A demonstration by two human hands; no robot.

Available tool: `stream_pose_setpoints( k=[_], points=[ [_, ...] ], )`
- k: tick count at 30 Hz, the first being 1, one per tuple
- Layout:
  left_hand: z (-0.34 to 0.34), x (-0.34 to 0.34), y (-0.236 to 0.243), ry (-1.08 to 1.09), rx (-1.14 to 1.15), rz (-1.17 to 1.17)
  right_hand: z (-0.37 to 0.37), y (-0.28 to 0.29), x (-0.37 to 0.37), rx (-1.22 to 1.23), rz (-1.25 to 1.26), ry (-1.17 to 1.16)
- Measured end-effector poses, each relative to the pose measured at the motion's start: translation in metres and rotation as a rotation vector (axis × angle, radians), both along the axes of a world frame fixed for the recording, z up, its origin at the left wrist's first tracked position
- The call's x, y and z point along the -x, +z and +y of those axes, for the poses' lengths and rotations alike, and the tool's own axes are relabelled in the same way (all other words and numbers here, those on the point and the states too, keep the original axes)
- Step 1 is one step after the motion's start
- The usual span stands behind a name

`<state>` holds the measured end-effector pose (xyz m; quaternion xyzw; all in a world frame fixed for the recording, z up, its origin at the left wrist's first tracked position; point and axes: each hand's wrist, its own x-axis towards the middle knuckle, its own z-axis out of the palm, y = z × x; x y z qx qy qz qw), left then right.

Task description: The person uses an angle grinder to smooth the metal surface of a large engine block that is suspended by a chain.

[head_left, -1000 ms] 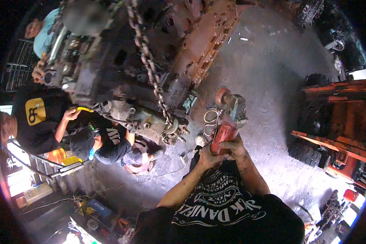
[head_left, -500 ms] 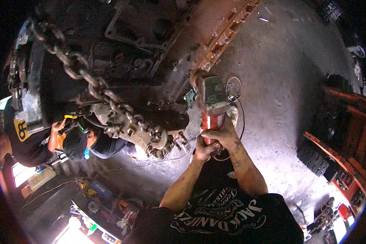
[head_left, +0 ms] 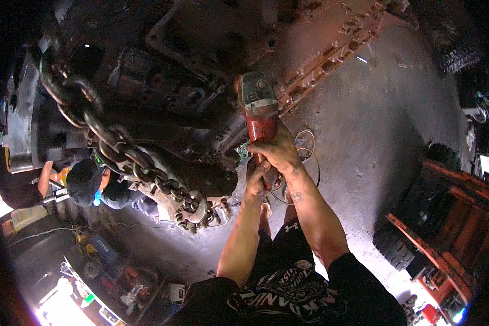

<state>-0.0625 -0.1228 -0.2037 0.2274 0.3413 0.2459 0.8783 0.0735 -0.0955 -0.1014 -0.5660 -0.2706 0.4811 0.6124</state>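
A red angle grinder (head_left: 262, 128) with a dark, worn head points away from me below the dark greasy underside of heavy machinery (head_left: 185, 49). My right hand (head_left: 277, 153) is closed around the middle of its body, and my left hand (head_left: 258, 176) grips the lower end just beneath. I cannot tell whether the disc touches the metal. To the left, a heavy chain (head_left: 111, 138) runs down to a hook and shackle at a grimy cast metal part (head_left: 163, 209). Behind the tool a rusty flanged beam (head_left: 331, 62) runs up to the right.
Two co-workers in dark clothing (head_left: 81, 182) crouch at the left, partly behind the chain and machinery. Orange machinery (head_left: 451, 217) with a big tyre (head_left: 396, 247) stands at the right. A looped cable (head_left: 315, 146) lies beyond my hands. Lower left holds cluttered tools (head_left: 103, 250).
Both my hands have lifted the grinder forward, toward the machinery underside. The view has shifted closer under the machine; the chain looms larger and the co-workers are more hidden.
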Motion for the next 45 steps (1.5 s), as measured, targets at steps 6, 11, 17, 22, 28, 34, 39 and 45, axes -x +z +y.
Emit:
stream_pose_setpoints(
  k=[6,11,17,22,28,34,39,45],
  points=[
    [0.006,-0.044,0.018,0.208,-0.150,-0.008,0.005,-0.006,-0.016,-0.074,0.076,-0.052],
    [0.025,-0.056,0.035,0.004,-0.078,-0.024,0.011,-0.014,-0.040,0.017,0.006,-0.073],
    [0.029,-0.076,0.022,0.102,-0.114,0.057,0.019,-0.019,-0.061,-0.005,0.034,-0.068],
    [0.014,-0.072,0.031,0.155,-0.117,0.018,0.003,-0.036,-0.057,0.064,-0.075,0.041],
    [-0.009,-0.043,0.021,0.123,-0.223,0.007,-0.016,-0.007,-0.041,0.050,-0.100,0.095],
    [-0.015,-0.049,0.055,0.122,-0.210,-0.012,-0.036,0.008,-0.035,-0.003,0.163,-0.053],
    [-0.003,-0.071,0.083,0.121,-0.146,-0.109,-0.015,0.053,-0.054,0.036,0.136,0.014],
    [0.015,-0.095,0.138,0.249,-0.028,-0.118,0.024,0.074,-0.072,0.213,-0.176,0.193]
  ],
)
